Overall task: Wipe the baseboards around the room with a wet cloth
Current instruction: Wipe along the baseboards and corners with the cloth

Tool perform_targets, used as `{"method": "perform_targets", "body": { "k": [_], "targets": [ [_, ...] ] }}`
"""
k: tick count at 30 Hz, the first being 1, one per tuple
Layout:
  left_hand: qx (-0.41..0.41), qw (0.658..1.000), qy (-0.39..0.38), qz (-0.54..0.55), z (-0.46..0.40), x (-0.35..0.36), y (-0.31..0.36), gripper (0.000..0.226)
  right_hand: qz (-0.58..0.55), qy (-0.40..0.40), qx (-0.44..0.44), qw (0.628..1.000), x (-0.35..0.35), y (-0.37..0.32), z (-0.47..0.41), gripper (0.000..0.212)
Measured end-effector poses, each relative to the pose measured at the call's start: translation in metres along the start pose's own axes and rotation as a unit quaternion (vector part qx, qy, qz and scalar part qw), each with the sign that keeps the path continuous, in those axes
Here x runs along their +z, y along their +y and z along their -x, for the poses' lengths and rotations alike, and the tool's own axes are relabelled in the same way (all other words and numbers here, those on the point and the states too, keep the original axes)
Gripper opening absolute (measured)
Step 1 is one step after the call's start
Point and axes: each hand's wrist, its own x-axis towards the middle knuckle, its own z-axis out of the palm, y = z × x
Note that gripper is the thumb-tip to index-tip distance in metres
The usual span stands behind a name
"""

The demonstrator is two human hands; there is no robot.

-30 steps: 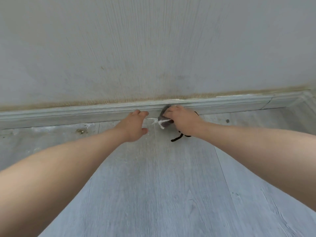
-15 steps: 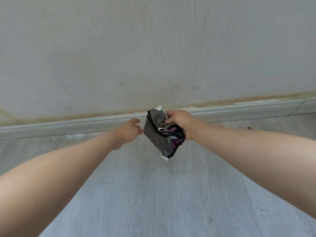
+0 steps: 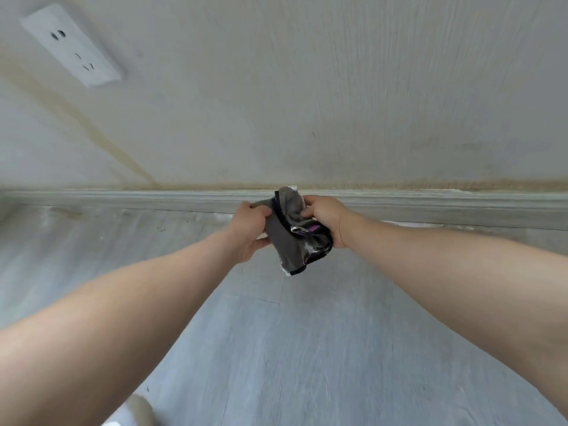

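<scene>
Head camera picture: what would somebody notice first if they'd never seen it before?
Probably the crumpled grey cloth in the middle, gripped by the left hand and the right hand, in front of the baseboard. Next, the white wall socket at upper left, and a brownish stain line along the wall just above the baseboard.

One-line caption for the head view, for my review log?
Both hands, left hand and right hand, grip a grey cloth held off the baseboard, wall socket above.
</scene>
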Motion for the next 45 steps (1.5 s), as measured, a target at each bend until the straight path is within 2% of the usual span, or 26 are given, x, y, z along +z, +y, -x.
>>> {"method": "perform_targets", "body": {
  "k": [3,6,10,12,14,16,18,20,21,24,26,30,32,36,42,45],
  "targets": [
    [-0.004,0.999,0.036,0.013,-0.01,-0.009,0.003,0.018,-0.004,0.015,-0.029,0.999,0.015,-0.004,-0.005,0.043],
    [-0.018,0.999,0.015,0.038,-0.024,-0.011,-0.005,0.035,-0.015,0.04,-0.036,0.998,0.015,-0.003,-0.011,0.046],
    [-0.022,0.99,-0.122,0.064,-0.035,0.013,-0.012,0.062,0.025,0.08,-0.04,0.996,0.001,0.0,0.002,0.044],
    [-0.001,0.982,-0.177,0.06,-0.036,0.035,-0.012,0.064,0.026,0.107,-0.046,0.993,-0.01,0.002,0.012,0.043],
    [0.01,0.979,-0.191,0.068,-0.037,0.055,-0.012,0.062,0.015,0.11,-0.042,0.993,-0.02,0.003,0.026,0.041],
    [0.002,0.975,-0.202,0.093,-0.04,0.071,-0.015,0.044,-0.015,0.128,-0.033,0.991,-0.032,0.004,0.041,0.042],
    [-0.011,0.967,-0.227,0.116,-0.04,0.082,-0.017,0.027,-0.022,0.211,-0.027,0.977,-0.046,0.003,0.054,0.041],
    [-0.04,0.954,-0.268,0.131,-0.036,0.091,-0.021,0.031,0.039,0.313,-0.003,0.949,-0.059,-0.001,0.065,0.035],
    [-0.055,0.944,-0.296,0.135,-0.032,0.096,-0.022,0.03,0.069,0.336,0.018,0.939,-0.063,-0.004,0.07,0.032],
    [-0.079,0.912,-0.378,0.138,-0.015,0.114,-0.021,0.014,0.057,0.316,0.065,0.945,-0.063,-0.009,0.087,0.025],
    [-0.071,0.903,-0.397,0.147,-0.005,0.128,-0.017,0.012,0.025,0.309,0.067,0.948,-0.061,-0.011,0.102,0.022],
    [-0.048,0.903,-0.407,0.13,0.013,0.145,-0.013,0.008,0.054,0.307,0.083,0.947,-0.069,-0.011,0.125,0.027],
    [-0.026,0.915,-0.392,0.091,0.02,0.151,-0.014,0.01,0.075,0.317,0.087,0.941,-0.075,-0.008,0.129,0.027],
    [0.056,0.958,-0.28,0.033,0.008,0.147,-0.012,0.014,0.071,0.313,0.04,0.946,-0.09,-0.002,0.118,0.005],
    [0.101,0.979,-0.179,-0.005,-0.006,0.126,-0.03,0.026,0.114,0.266,0.003,0.957,-0.104,-0.015,0.101,0.026],
    [0.208,0.969,-0.117,-0.058,-0.009,0.126,-0.028,0.024,0.178,0.279,-0.044,0.943,-0.108,-0.005,0.085,0.033]
  ]
}}
